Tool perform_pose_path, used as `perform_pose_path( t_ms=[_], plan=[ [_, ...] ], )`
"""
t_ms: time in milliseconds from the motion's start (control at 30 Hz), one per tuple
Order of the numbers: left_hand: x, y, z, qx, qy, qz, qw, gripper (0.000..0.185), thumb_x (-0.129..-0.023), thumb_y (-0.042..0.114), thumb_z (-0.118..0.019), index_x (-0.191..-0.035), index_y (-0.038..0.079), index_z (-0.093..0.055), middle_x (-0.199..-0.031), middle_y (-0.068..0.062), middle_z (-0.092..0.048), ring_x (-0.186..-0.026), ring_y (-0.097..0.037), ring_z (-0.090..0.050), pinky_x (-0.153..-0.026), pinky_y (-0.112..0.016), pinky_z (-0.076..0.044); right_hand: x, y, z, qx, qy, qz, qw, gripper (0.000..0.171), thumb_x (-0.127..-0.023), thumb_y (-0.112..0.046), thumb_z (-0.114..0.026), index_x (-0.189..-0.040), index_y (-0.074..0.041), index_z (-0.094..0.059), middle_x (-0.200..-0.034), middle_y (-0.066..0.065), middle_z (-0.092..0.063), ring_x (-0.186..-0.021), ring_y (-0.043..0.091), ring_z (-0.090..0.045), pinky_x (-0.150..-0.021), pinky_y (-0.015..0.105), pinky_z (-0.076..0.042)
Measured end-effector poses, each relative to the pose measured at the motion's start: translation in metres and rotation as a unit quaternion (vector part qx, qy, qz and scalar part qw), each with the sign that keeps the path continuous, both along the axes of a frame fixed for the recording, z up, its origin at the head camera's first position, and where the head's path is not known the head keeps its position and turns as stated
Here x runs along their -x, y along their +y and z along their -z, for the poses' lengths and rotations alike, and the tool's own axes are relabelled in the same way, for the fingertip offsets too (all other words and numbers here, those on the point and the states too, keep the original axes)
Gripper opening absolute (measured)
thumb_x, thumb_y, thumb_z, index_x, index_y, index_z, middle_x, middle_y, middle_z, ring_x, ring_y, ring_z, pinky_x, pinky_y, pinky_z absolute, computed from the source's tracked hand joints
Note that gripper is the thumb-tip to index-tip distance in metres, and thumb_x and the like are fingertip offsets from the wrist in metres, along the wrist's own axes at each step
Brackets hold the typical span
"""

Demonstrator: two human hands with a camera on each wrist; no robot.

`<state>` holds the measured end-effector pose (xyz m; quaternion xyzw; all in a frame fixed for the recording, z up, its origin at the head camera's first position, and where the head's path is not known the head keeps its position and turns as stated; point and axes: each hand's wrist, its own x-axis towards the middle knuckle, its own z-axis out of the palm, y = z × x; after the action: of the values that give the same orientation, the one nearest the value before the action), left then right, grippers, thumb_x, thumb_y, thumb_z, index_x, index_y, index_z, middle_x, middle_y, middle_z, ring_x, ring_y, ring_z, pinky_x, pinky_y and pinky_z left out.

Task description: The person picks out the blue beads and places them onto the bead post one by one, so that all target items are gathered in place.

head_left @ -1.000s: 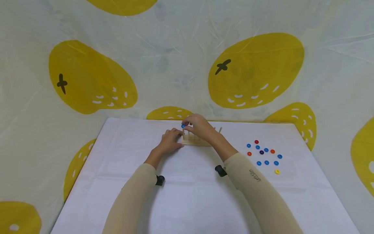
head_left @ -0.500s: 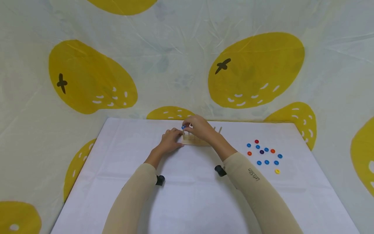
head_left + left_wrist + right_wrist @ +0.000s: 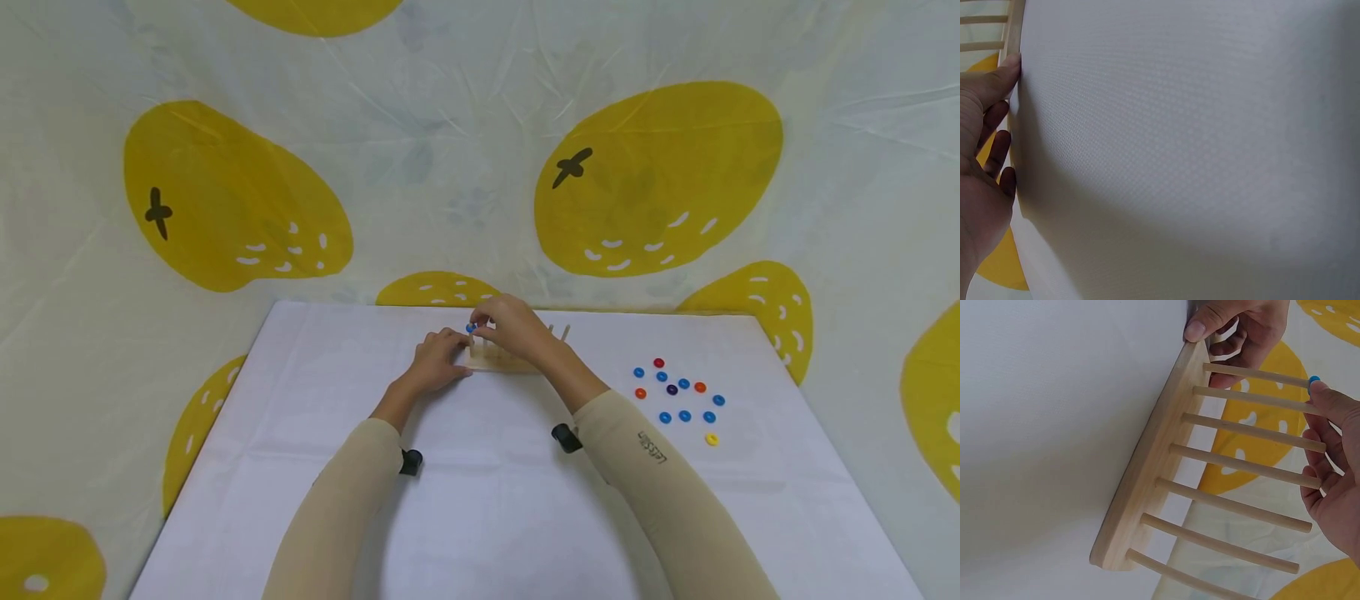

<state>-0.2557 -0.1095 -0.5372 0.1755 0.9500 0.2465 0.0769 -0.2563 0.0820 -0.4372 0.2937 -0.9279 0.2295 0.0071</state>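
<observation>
A wooden peg board (image 3: pixel 1155 456) with a row of several upright pegs (image 3: pixel 1254 432) stands near the far edge of the table. My left hand (image 3: pixel 437 361) grips its left end, thumb on the front edge and fingers behind, as the right wrist view shows. Between thumb and index finger, my right hand (image 3: pixel 510 323) pinches a small blue ring (image 3: pixel 1314 380) at the tip of the leftmost peg. That ring (image 3: pixel 470 328) shows just above the peg in the head view. The right hand hides part of the board there.
Loose rings lie scattered on the right of the white table (image 3: pixel 480 517): several blue ones (image 3: pixel 684 416), a dark purple one (image 3: pixel 672 390), a red one (image 3: pixel 658 363), orange ones (image 3: pixel 700 387) and a yellow one (image 3: pixel 712 439). A patterned cloth (image 3: pixel 450 167) hangs behind.
My right hand has lowered the blue ring slightly at the leftmost peg's tip. The left hand stays at the board's end.
</observation>
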Motion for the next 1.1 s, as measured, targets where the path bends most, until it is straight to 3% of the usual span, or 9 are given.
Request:
perform_pose_path(
  t_ms=[300,567,1100],
  plan=[
    [-0.001,0.001,0.000,0.002,0.005,-0.004,1.0000,0.054,-0.082,0.037,-0.076,-0.130,0.021,-0.056,-0.132,0.000,-0.053,-0.121,-0.026,-0.045,-0.098,-0.049,-0.035,-0.003,0.002,0.002,-0.006,0.007,0.014,1.000,0.018,-0.087,-0.022,-0.072,-0.103,-0.014,-0.072,-0.094,-0.001,-0.071,-0.092,0.017,-0.061,-0.086,0.034,-0.050],
    [0.000,0.000,0.002,0.000,0.009,-0.004,1.0000,0.054,-0.082,0.036,-0.076,-0.130,0.021,-0.057,-0.132,0.000,-0.053,-0.122,-0.026,-0.045,-0.100,-0.050,-0.035,-0.007,0.012,-0.002,0.015,0.006,0.008,1.000,0.025,-0.088,-0.023,-0.070,-0.110,-0.011,-0.069,-0.103,0.002,-0.070,-0.099,0.020,-0.060,-0.089,0.036,-0.049],
    [-0.003,0.002,-0.003,-0.006,0.001,-0.010,0.9999,0.053,-0.081,0.033,-0.077,-0.129,0.023,-0.057,-0.136,-0.001,-0.052,-0.126,-0.027,-0.044,-0.103,-0.049,-0.034,-0.042,0.091,-0.021,0.047,0.045,0.018,0.998,0.026,-0.088,-0.021,-0.071,-0.112,-0.011,-0.068,-0.106,0.004,-0.066,-0.096,0.022,-0.061,-0.084,0.038,-0.051]
  ],
)
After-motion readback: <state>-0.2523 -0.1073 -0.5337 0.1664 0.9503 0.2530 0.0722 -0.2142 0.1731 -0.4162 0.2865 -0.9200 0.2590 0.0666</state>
